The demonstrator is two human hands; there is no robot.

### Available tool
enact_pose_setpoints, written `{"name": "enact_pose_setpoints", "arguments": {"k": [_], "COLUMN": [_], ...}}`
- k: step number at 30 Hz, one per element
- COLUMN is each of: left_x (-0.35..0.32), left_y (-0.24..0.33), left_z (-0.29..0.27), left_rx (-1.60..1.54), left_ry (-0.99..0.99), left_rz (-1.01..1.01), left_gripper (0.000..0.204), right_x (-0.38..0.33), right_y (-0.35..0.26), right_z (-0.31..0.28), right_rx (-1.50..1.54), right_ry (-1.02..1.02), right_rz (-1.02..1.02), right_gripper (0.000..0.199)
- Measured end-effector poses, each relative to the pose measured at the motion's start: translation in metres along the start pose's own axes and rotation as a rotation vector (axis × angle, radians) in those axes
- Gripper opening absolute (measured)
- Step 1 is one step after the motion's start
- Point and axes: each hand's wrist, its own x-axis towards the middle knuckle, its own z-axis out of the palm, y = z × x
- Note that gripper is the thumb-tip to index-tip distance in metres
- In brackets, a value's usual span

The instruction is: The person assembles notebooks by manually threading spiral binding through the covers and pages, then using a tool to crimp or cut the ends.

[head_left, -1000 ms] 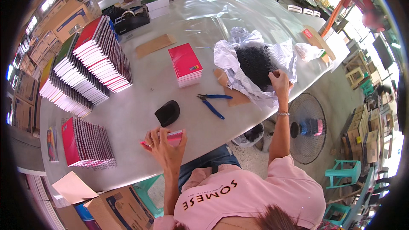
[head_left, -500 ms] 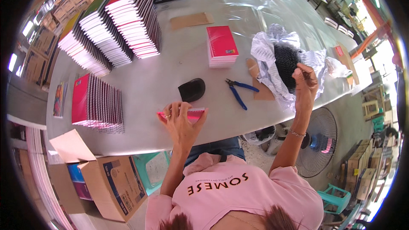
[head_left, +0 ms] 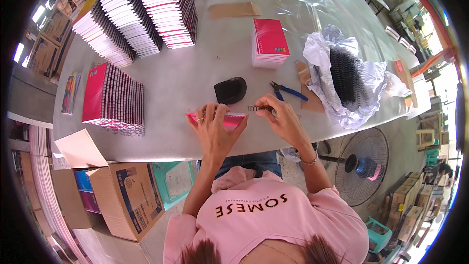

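My left hand (head_left: 216,128) grips a pink notebook (head_left: 233,121) near the table's front edge, fingers over its far side and thumb at its right end. Just right of it, my right hand (head_left: 282,121) pinches a dark wire spiral coil (head_left: 253,108), whose free end points toward the notebook's edge. The coil and notebook look very close; whether they touch I cannot tell. Beyond the notebook lies a black curved pad-like piece (head_left: 230,90). Blue-handled cutters (head_left: 289,91) rest behind my right hand. A pile of black coils (head_left: 346,76) sits in crumpled white wrapping (head_left: 320,51) to the right.
Red notebooks without coils (head_left: 271,39) are piled at the table's middle. Bound notebooks (head_left: 115,95) stand at left, with taller stacks (head_left: 166,10) behind. A cardboard strip (head_left: 235,10) lies farther back. An open carton (head_left: 129,198) and a fan (head_left: 364,166) stand beside the table.
My right hand has come left from the coil pile to beside the notebook, bringing a spiral coil. My left hand still holds the notebook. The whole view has shifted slightly.
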Motion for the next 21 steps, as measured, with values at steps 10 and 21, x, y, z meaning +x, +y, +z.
{"name": "enact_pose_setpoints", "arguments": {"k": [10,21], "left_x": [0.001,0.002], "left_y": [-0.001,-0.001], "left_z": [-0.004,-0.007], "left_rx": [-0.002,0.0], "left_ry": [-0.01,-0.053], "left_rz": [0.015,0.007], "left_gripper": [0.04,0.043], "right_x": [-0.002,-0.006], "right_y": [-0.005,-0.005], "right_z": [0.009,0.009], "right_rx": [-0.184,-0.136], "right_ry": [-0.057,-0.034], "right_rz": [-0.03,-0.073], "right_gripper": [0.014,0.015]}}
